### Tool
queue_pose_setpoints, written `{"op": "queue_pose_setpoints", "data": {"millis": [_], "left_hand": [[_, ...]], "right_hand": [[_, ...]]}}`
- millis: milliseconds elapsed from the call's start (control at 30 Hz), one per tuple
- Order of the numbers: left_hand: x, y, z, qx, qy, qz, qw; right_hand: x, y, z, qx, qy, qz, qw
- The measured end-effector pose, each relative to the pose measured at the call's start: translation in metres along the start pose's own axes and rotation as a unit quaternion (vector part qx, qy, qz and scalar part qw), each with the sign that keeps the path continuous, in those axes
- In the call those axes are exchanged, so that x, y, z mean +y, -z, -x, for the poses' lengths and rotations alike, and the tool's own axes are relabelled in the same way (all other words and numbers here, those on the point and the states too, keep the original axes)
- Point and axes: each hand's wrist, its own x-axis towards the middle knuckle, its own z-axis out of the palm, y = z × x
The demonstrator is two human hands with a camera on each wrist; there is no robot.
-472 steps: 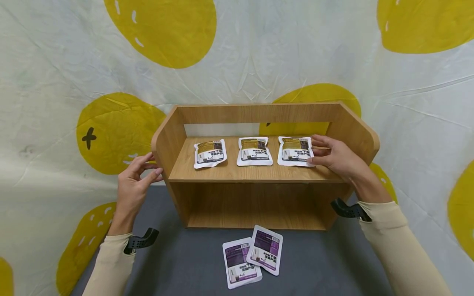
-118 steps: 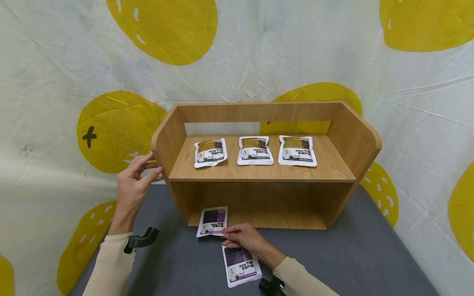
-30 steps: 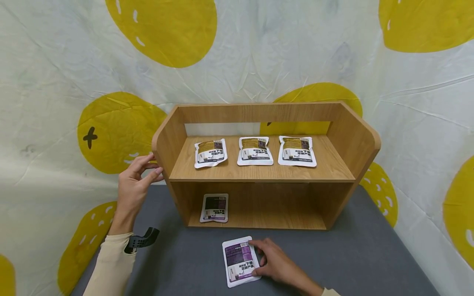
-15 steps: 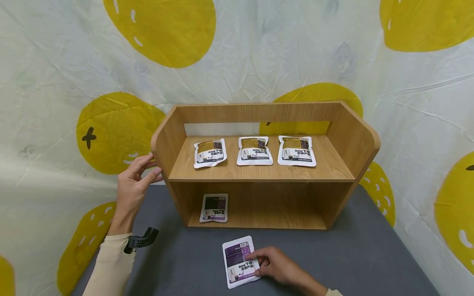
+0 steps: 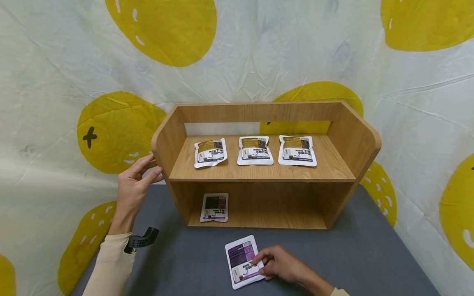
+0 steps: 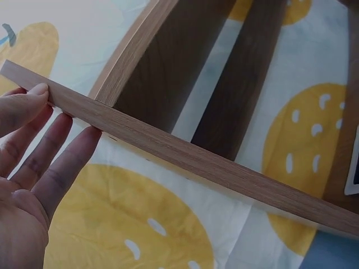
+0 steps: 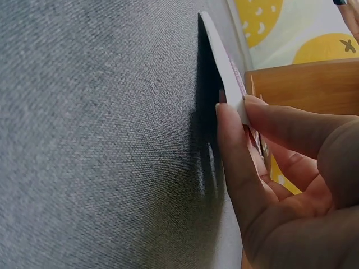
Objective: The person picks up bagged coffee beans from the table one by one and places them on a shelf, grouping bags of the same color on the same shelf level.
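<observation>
In the head view, my right hand [image 5: 281, 265] pinches the right edge of a white packet with a purple label [image 5: 242, 263] above the grey tabletop. The right wrist view shows the packet's white edge [image 7: 227, 70] between thumb and finger, tilted off the cloth with a dark shadow under it. My left hand [image 5: 134, 185] rests its fingertips against the outer left side of a two-tier wooden shelf [image 5: 259, 174]. Seen from the left wrist, its fingers are fairly straight along the side panel [image 6: 185, 154]. Another purple packet [image 5: 214, 207] lies at the left of the lower tier.
Three white packets with gold labels, left [image 5: 210, 153], middle [image 5: 255, 151] and right [image 5: 297, 151], lie in a row on the upper tier. A pale curtain [image 5: 296, 49] with yellow figures hangs behind. The grey tabletop [image 5: 355, 250] extends in front of the shelf.
A purple packet has gone from the table onto the lower tier's left. Over the last half second, my right hand has shifted the other packet slightly right. My left hand stays put.
</observation>
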Motion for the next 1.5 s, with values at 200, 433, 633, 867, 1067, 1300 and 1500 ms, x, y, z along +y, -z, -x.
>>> {"op": "queue_pose_setpoints", "data": {"millis": [200,433,633,867,1067,1300,1500], "left_hand": [[0.000,0.000,-0.001,0.002,-0.007,-0.017,0.9998],[-0.001,0.000,-0.003,0.002,-0.011,-0.038,0.9992],[-0.002,0.001,-0.003,0.002,-0.009,-0.055,0.9984],[-0.002,0.002,-0.002,-0.001,-0.012,-0.053,0.9985],[-0.001,0.002,-0.001,0.000,-0.009,-0.054,0.9985],[-0.001,0.002,-0.001,0.001,-0.007,-0.052,0.9986],[-0.001,0.002,-0.001,-0.001,-0.009,-0.042,0.9991]], "right_hand": [[-0.002,0.001,0.002,-0.009,-0.039,-0.054,0.9978],[-0.004,0.003,0.003,-0.019,-0.050,-0.068,0.9963],[-0.005,0.005,0.003,-0.019,-0.040,-0.079,0.9959],[-0.010,0.009,0.003,-0.007,-0.026,-0.072,0.9970],[-0.016,0.013,0.002,0.003,-0.035,-0.084,0.9958],[-0.016,0.018,0.000,0.023,-0.023,-0.094,0.9950],[-0.015,0.021,-0.004,0.056,-0.022,-0.088,0.9942]]}}
